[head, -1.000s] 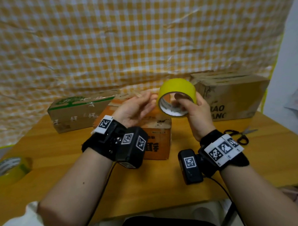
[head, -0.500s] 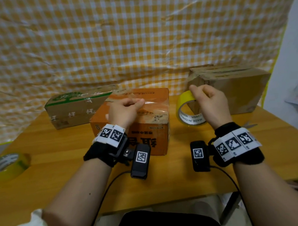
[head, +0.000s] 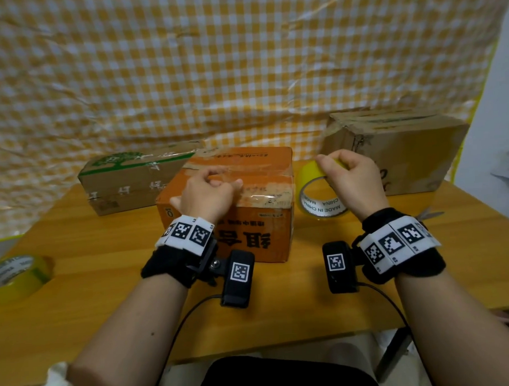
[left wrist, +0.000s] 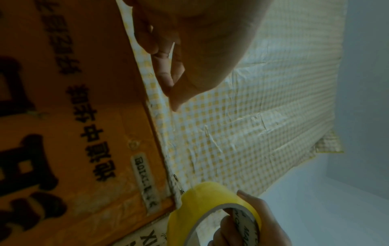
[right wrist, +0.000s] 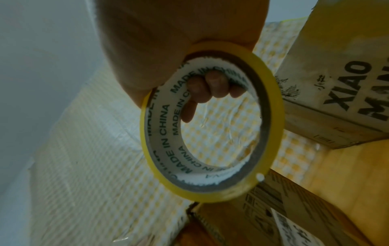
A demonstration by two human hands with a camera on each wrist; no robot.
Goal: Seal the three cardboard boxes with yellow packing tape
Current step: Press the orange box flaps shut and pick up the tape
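An orange cardboard box [head: 261, 236] stands in the middle of the table. My left hand [head: 209, 192] rests on its top near the front edge, thumb and fingers pinched together [left wrist: 174, 79]. A faint translucent strip seems to run from that pinch along the box edge to the yellow tape roll [left wrist: 202, 199]. My right hand [head: 349, 180] grips the roll [head: 309, 173] just right of the box, fingers through its core [right wrist: 210, 86], with the roll upright [right wrist: 277, 106]. A green-printed box [head: 136, 180] lies back left, and a larger brown box [head: 406, 151] back right.
A second yellow tape roll [head: 15, 276] lies at the table's left edge. Scissors [head: 430, 214] peek out behind my right wrist. The wooden table [head: 90, 273] has a checked cloth [head: 242, 76] hanging behind it. A wall stands on the right.
A second ago both hands held the roll raised above the orange box. They have come down and apart: the left onto the box top, the right with the roll beside the box.
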